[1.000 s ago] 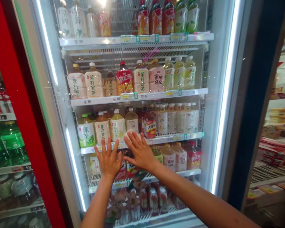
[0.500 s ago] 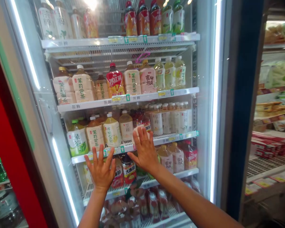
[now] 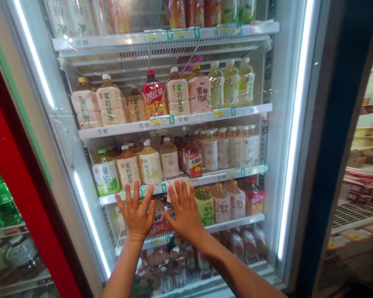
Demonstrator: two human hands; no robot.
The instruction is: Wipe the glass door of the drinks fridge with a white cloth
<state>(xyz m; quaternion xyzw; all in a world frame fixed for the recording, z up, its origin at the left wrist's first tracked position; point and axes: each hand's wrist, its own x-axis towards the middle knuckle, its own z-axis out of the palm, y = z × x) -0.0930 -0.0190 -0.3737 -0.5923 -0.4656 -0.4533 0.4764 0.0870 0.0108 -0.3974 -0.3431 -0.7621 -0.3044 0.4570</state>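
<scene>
My left hand point(image 3: 136, 215) lies against the glass door point(image 3: 269, 165) of a lit drinks cooler, fingers spread and nothing held. Close by on its right, my right hand point(image 3: 185, 211) is also flat toward the glass with fingers stretched out. A small pale patch point(image 3: 170, 193) shows behind its fingertips; I cannot tell whether it is a tissue or a reflection. Behind the glass, bottled teas stand on white wire shelves. Nearest above my hands are a pear drink bottle point(image 3: 150, 165) and a jasmine tea bottle point(image 3: 129, 167). My hands partly cover red-labelled iced tea bottles on the shelf below.
Bright light strips point(image 3: 296, 124) run down both sides of the door. A red cooler frame point(image 3: 25, 207) with green bottles point(image 3: 1, 203) is at left. On the right, beyond a dark post point(image 3: 338, 124), an open rack point(image 3: 348, 215) holds packaged food.
My right hand has moved down and left, closer to my left hand, uncovering a red iced tea bottle. My left hand stays spread. The view has shifted slightly.
</scene>
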